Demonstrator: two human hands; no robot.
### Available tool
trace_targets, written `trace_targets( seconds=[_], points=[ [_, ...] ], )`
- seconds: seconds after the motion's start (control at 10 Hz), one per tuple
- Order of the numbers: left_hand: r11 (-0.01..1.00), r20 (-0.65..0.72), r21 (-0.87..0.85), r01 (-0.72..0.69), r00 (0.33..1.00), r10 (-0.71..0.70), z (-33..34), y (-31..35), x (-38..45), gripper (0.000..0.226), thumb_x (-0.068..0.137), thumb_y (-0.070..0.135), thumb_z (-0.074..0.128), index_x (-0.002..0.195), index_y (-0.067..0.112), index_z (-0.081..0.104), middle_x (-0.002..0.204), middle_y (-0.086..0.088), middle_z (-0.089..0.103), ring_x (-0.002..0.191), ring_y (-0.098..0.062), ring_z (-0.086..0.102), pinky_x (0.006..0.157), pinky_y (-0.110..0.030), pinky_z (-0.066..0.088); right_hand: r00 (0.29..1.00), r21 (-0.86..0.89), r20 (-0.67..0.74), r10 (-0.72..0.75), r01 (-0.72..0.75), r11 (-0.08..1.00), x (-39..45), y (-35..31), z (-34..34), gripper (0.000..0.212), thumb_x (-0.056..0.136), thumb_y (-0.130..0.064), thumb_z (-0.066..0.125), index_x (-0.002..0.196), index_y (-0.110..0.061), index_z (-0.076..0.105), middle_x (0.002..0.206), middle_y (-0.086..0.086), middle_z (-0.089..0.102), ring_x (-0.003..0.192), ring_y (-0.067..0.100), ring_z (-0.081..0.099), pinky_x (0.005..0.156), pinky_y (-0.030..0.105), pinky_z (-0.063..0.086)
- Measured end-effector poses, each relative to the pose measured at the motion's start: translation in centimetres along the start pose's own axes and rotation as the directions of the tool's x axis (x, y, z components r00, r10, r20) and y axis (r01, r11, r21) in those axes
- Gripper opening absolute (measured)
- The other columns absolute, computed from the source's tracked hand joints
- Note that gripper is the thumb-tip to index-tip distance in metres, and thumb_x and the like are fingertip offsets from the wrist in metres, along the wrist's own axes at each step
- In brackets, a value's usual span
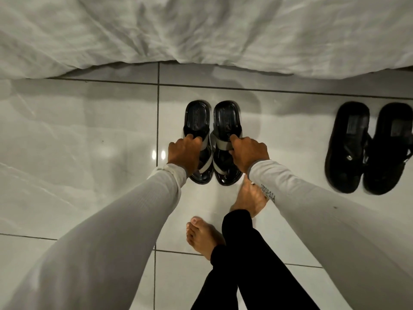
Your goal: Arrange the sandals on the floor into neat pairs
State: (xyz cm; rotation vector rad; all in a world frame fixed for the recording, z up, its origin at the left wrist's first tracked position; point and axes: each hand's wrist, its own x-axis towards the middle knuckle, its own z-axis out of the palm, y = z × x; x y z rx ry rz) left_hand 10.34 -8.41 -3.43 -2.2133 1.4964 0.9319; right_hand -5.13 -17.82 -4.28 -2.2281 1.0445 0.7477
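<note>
Glossy black sandals with grey straps sit side by side at frame centre on the white tiled floor (89,130): my left hand (184,153) is closed on the left sandal (197,117) strap, my right hand (249,153) on the right sandal (226,118) strap. At right, the matte black sandal pair (366,148) already stands aligned, so I judge only final squaring of this pair remains.

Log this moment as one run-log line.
left hand: on left grey-strap sandal | right hand: on right grey-strap sandal | pair: side by side | black pair: untouched, right
</note>
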Motion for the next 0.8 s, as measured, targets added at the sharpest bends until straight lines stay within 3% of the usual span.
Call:
trace_targets(
  seconds=[0.4,0.7,0.8],
  points=[
    [0.988,-0.017,0.15,-0.027,0.999,0.03,-0.3,-0.4,-0.2,0.037,0.084,0.005,0.063,0.121,0.009,0.057,0.115,-0.015,0.062,0.097,-0.036,0.066,0.076,-0.043,0.053,1.0,0.03,0.002,0.022,-0.022,0.999,0.2,-0.5,0.0,0.031,0.099,-0.02,0.054,0.128,-0.013,0.047,0.111,0.017,0.069,0.103,0.04,0.065,0.081,0.043,0.05],
    [0.997,-0.03,0.082,-0.015,0.999,0.017,-1.1,-0.2,0.2,0.03,0.088,0.005,0.059,0.118,0.008,0.057,0.113,-0.015,0.063,0.095,-0.037,0.067,0.073,-0.043,0.053,0.999,0.067,-0.02,0.045,-0.043,0.997,0.2,-0.7,-0.4,0.036,0.099,-0.022,0.055,0.132,-0.012,0.043,0.108,0.017,0.07,0.098,0.039,0.066,0.078,0.042,0.051],
    [0.994,-0.097,0.106,0.001,0.995,0.009,-1.2,0.2,-0.4,0.032,0.09,0.009,0.055,0.122,0.008,0.056,0.119,-0.016,0.059,0.092,-0.036,0.067,0.068,-0.042,0.051,0.996,0.11,-0.07,0.049,-0.041,0.993,-0.5,-0.6,-0.2,0.048,0.096,-0.023,0.059,0.138,-0.013,0.037,0.107,0.017,0.07,0.095,0.039,0.067,0.076,0.044,0.053]
  ],
)
